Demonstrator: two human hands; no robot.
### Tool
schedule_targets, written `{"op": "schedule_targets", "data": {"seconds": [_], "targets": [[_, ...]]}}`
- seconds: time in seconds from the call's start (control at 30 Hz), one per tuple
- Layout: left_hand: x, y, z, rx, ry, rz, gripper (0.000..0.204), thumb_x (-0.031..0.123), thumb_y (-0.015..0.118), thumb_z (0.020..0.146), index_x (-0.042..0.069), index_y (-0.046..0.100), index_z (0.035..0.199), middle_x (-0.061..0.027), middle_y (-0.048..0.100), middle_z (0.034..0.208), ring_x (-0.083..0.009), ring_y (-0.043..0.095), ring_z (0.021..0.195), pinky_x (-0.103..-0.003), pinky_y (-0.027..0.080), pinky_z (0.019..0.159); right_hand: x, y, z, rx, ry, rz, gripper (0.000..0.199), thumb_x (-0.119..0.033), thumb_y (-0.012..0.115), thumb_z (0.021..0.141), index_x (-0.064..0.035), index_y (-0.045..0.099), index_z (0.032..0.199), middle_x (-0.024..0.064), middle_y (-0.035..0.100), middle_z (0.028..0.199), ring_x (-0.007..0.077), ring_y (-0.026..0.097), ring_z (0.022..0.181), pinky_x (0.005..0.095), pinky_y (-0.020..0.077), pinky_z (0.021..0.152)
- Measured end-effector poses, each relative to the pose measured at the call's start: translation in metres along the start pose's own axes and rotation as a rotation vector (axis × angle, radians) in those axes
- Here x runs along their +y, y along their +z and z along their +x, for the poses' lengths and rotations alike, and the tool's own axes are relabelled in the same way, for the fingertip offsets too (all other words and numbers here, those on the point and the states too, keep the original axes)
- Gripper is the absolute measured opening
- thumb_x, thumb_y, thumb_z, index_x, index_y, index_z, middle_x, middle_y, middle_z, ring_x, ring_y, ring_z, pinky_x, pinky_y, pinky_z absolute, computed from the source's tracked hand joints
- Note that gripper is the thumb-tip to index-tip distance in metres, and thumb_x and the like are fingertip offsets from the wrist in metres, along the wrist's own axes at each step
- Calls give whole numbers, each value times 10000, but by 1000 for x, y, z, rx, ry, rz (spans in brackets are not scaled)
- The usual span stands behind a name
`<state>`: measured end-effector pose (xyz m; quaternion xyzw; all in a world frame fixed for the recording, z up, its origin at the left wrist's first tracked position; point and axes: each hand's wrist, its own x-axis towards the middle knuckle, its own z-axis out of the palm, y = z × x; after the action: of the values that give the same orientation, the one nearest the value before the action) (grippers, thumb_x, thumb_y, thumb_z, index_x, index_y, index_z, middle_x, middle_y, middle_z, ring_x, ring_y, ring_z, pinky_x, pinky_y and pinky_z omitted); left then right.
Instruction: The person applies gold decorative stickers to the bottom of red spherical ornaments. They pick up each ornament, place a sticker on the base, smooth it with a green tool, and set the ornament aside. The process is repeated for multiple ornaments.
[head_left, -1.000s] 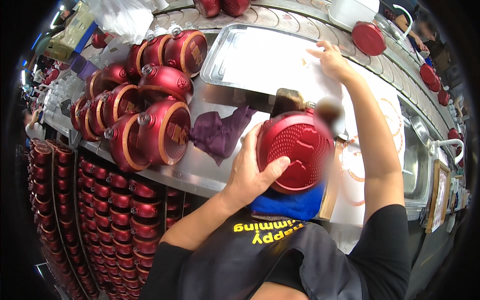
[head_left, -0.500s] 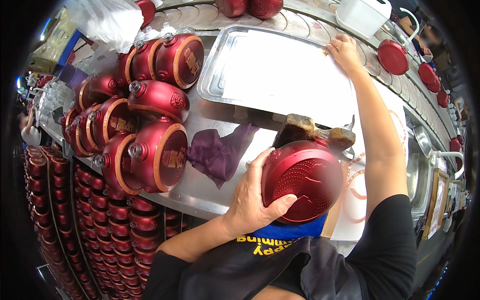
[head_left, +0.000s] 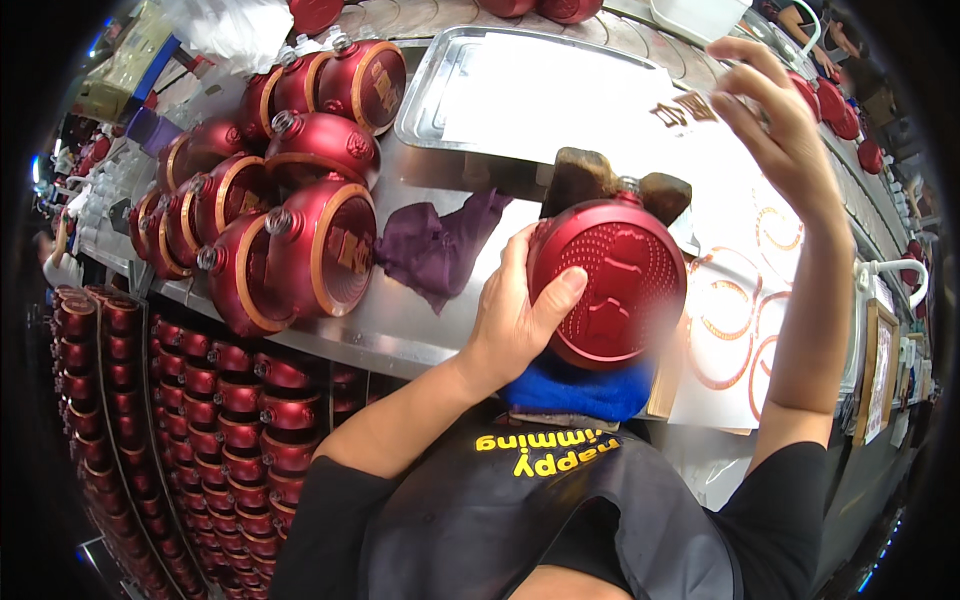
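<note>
My left hand (head_left: pixel 515 305) grips a round, flat-sided red bottle (head_left: pixel 610 285) by its left side, thumb across its dotted, embossed face. The bottle's clear neck points away from me, between two blocks of a worn brown rest (head_left: pixel 580 180). My right hand (head_left: pixel 770 115) is raised at the upper right, its upper fingers apart. At its lower fingertips is a small gold-brown lettered decal (head_left: pixel 683 110), seen against a white sheet (head_left: pixel 550 95) on a metal tray (head_left: pixel 425 110). The grip on the decal is partly hidden.
Red bottles with gold rims (head_left: pixel 345 245) stand grouped at the left, beside a crumpled purple cloth (head_left: pixel 435 245). Ring-shaped decals (head_left: pixel 725 315) lie on white paper at the right. A blue cloth (head_left: pixel 590 393) is under the held bottle. Racks of red bottles (head_left: pixel 235 420) fill the lower left.
My right hand has drawn back from the tray's far right corner, with the lettered decal now showing at its fingertips. The left hand keeps hold of the bottle, whose face is turned more toward me.
</note>
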<state>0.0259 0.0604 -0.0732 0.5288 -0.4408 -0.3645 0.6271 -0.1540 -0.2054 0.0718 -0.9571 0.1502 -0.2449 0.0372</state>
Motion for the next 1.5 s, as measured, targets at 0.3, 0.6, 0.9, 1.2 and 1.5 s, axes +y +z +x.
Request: {"op": "schedule_targets", "data": {"seconds": [0.3, 0.6, 0.9, 1.2, 1.5], "targets": [[2, -3, -5, 61, 29, 57, 935, 583, 617, 1008, -122, 306, 1538, -357, 462, 1470, -402, 475, 1396, -443, 364, 1167, -120, -20, -33, -190, -90, 281, 157, -8, 718, 868, -31, 564, 858, 151, 595, 1277, 292, 628, 1187, 395, 535, 935], [11, 12, -21, 79, 331, 738, 1064, 449, 801, 878, -52, 197, 1597, -331, 341, 1531, -484, 351, 1419, -568, 253, 1179, -119, 50, -57, -49, 11, 173, 190, -64, 766, 854, -9, 586, 882, 147, 599, 1186, 369, 561, 1119, 439, 484, 958], [13, 13, -23, 72, 307, 733, 1091, 385, 846, 826, -31, 200, 1600, -310, 358, 1519, -467, 382, 1381, -561, 273, 1155, -114, 55, -51, -31, -3, 169, 156, -85, 765, 860, -15, 629, 890, 161, 634, 1190, 372, 589, 1144, 451, 516, 957], [14, 12, -24, 59, 302, 729, 1094, 381, 847, 826, -39, 199, 1601, -301, 378, 1508, -457, 405, 1357, -544, 293, 1140, -115, 57, -52, -23, -11, 208, 243, -49, 800, 795, -21, 568, 861, 155, 588, 1182, 382, 553, 1138, 453, 482, 969], [14, 14, -22, 83, 319, 731, 1002, 391, 788, 888, -46, 228, 1593, -301, 400, 1498, -448, 425, 1336, -534, 303, 1131, -114, 57, -49, -13, -12, 206, 255, -54, 810, 781, -31, 569, 859, 149, 598, 1170, 382, 554, 1139, 456, 477, 975]]}}
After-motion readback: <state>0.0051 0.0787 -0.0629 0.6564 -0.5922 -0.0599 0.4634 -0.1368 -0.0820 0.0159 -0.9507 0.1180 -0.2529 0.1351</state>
